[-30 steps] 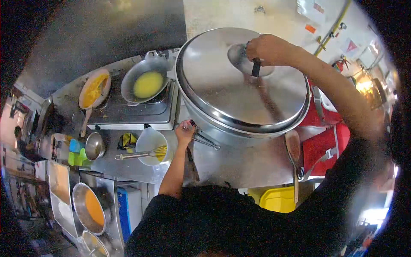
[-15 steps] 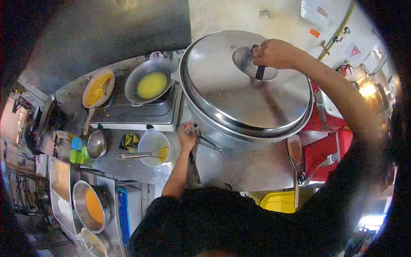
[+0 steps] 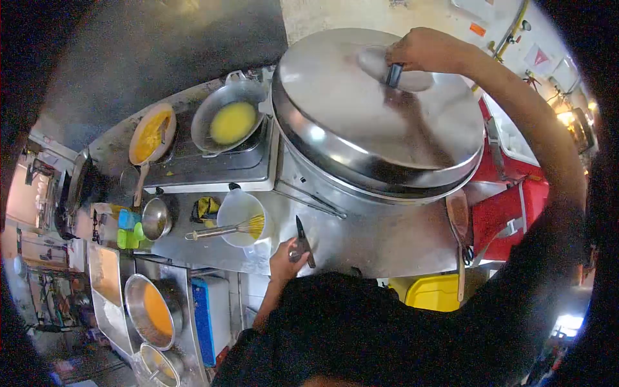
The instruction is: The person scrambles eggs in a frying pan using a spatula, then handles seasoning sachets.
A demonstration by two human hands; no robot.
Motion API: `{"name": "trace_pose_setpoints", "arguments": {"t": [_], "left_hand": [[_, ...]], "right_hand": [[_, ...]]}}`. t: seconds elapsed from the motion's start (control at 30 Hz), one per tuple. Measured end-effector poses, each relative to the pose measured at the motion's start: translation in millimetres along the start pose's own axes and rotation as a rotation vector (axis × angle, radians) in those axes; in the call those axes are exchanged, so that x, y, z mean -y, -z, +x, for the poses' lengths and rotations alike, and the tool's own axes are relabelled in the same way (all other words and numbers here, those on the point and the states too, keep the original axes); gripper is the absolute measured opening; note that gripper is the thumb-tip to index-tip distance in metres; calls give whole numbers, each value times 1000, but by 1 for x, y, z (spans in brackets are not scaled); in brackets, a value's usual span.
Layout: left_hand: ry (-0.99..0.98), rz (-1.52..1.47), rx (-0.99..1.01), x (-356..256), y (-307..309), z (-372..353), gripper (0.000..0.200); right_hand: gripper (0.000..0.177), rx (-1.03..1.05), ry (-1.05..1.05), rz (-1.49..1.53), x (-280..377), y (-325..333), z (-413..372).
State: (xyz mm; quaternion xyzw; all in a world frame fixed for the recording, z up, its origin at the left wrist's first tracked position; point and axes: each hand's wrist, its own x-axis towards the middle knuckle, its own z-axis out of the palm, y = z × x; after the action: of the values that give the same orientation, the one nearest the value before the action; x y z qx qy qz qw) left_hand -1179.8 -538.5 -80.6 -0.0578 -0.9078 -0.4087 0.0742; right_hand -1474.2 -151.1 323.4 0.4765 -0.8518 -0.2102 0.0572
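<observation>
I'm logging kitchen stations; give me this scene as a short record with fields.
Right hand: grips black handle of metal lid
Left hand: at knife; grip unclear
Stove: frying pan, wok, both with yellow contents
Counter: whisk across white jug; tongs beside large pot

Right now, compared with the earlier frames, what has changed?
The left hand moved from beside the tongs toward the body, to the knife; whether it grips is unclear. The pot lid appears lifted slightly. The right hand still holds the lid handle; the knife, tongs and whisk stayed put.
</observation>
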Motion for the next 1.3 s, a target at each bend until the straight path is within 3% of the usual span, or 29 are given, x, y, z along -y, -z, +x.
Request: {"name": "trace_pose_setpoints", "arguments": {"t": [0.07, 0.17, 0.33, 0.57, 0.8, 0.97, 1.03, 1.1, 1.23, 1.3], "left_hand": [[4, 126, 119, 8, 9, -6, 60], [-50, 86, 66, 16, 14, -12, 55], [-117, 53, 24, 20, 16, -16, 48], [-56, 16, -6, 20, 11, -24, 33], [47, -35, 8, 12, 23, -24, 29], [-14, -19, -28, 26, 28, -27, 26], [153, -172, 3, 38, 16, -39, 26], [126, -126, -40, 20, 23, -38, 25], [110, -166, -102, 37, 15, -47, 24], [148, -156, -79, 31, 26, -48, 24]], "right_hand": [[18, 9, -43, 85, -4, 6, -1], [18, -102, -29, 166, -3, 12, -3], [19, 11, -105, 221, -3, 15, -2], [22, -82, -68, 152, -9, 13, -3], [27, 9, -107, 212, -7, 17, 0], [27, 1, -111, 160, -6, 21, 4], [28, 44, -113, 115, -12, 20, -1], [30, -54, -29, 178, -27, 12, 2], [33, -24, -4, 144, -20, 17, 5], [35, 28, -97, 187, -21, 16, 8]]}}
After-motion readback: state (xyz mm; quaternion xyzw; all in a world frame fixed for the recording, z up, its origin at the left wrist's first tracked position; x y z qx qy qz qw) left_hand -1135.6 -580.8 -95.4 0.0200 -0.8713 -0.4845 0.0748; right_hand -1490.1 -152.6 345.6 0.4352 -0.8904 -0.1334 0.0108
